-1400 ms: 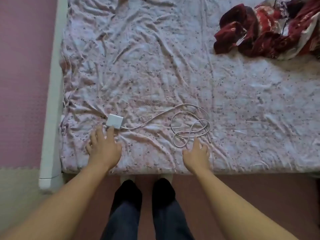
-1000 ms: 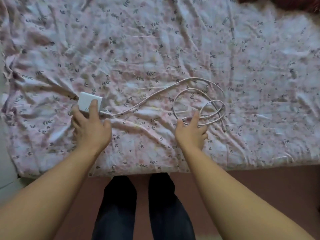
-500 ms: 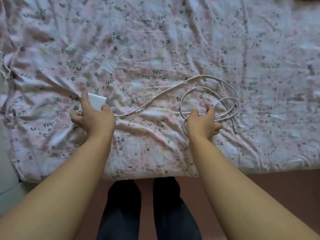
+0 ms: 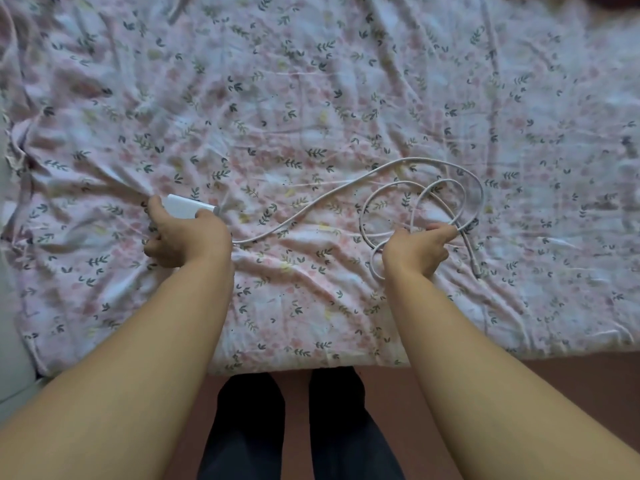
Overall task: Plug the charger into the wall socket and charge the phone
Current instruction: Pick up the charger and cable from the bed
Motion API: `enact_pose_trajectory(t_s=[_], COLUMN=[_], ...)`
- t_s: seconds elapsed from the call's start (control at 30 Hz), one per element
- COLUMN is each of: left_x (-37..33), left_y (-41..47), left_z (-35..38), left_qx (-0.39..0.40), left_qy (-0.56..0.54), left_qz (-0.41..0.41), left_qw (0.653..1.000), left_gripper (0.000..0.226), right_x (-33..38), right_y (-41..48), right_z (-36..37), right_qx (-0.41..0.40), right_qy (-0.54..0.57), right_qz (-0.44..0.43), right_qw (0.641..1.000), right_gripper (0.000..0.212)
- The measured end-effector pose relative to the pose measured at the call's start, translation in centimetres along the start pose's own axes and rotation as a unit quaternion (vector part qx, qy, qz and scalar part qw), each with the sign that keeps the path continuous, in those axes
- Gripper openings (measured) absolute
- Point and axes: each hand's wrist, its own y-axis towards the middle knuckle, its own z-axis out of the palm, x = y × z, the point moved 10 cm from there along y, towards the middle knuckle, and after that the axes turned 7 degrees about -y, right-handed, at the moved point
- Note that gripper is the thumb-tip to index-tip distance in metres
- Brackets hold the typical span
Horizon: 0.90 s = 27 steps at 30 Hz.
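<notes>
A white charger block [image 4: 185,206] sits on the flowered bed sheet [image 4: 311,98] at the left, and my left hand [image 4: 187,239] is closed around it. Its white cable [image 4: 349,188] runs right across the sheet into loose loops. My right hand [image 4: 417,249] is closed on those loops at their near side. The cable's free end with its plug [image 4: 476,268] lies on the sheet to the right of my right hand. No phone or wall socket is in view.
The bed's near edge [image 4: 311,365] runs across the lower part of the view, with brown floor [image 4: 519,393] beyond it. My legs in dark trousers [image 4: 298,427] stand against the bed. A pale bed frame [image 4: 10,358] shows at the far left.
Both hands reached onto the bed and closed, the left on the charger block, the right on the cable loops. The camera moved closer to the bed.
</notes>
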Motion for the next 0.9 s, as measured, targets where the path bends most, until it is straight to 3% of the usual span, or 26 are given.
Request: enact_pose_trajectory(t_s=[0.27,0.53,0.73,0.9], left_x=[-0.1,-1.3,-2.5,-5.0], left_y=[-0.1,-0.1,-0.9,-3.9], left_z=[-0.8,-1.4,-2.8,-4.0], left_qx=[-0.032,0.037,0.066,0.123], left_qy=[-0.006,-0.085,-0.090,-0.096], left_qz=[-0.014,0.062,0.076,0.114], left_qw=[0.999,0.994,0.991,0.981], left_gripper=[0.077,0.081,0.078,0.073], right_x=[-0.3,-1.2,-0.9,0.3], right_y=[0.5,0.6,-0.8,-3.4], right_z=[-0.3,0.6,0.0,-3.1], right_qx=[0.023,0.067,0.112,0.141], right_qy=[0.072,0.106,0.195,0.295], right_qz=[0.041,0.086,0.083,0.086], right_qw=[0.996,0.988,0.971,0.941], right_gripper=[0.046,0.060,0.040,0.039])
